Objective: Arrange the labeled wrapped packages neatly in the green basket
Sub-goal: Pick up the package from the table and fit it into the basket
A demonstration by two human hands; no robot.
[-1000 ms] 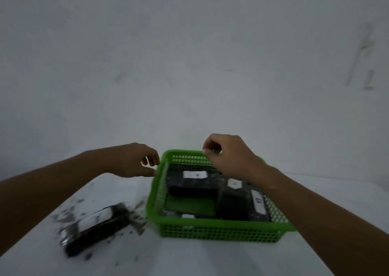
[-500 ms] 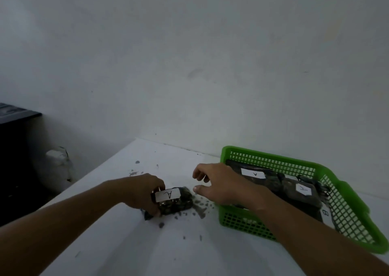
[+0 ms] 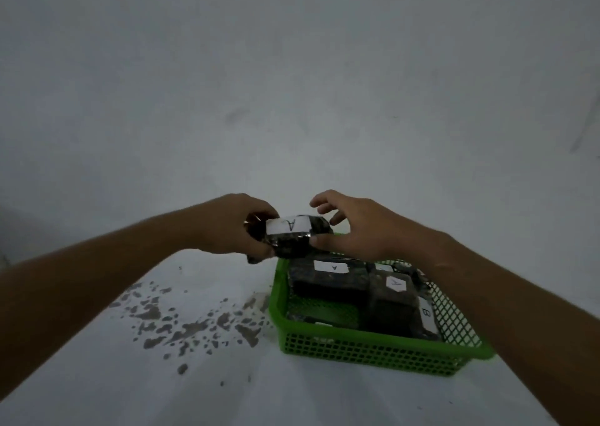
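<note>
Clamping my left grip [image 3: 233, 227] on the dark plastic-wrapped package labeled A [image 3: 293, 235], right grip [image 3: 354, 227] spread, steadying its end, I'm lifting it above the green mesh basket [image 3: 373, 349] just below.

White table surface [image 3: 292, 393] filling the lower frame, cluster of dark grey flecks and chips [image 3: 191, 321] scattered across its left-centre area, one isolated fleck [image 3: 182, 368] nearer the front edge, plain grey-white wall [image 3: 292, 84] behind the far edge, faint scuff marks [image 3: 237, 115] on the wall
</note>
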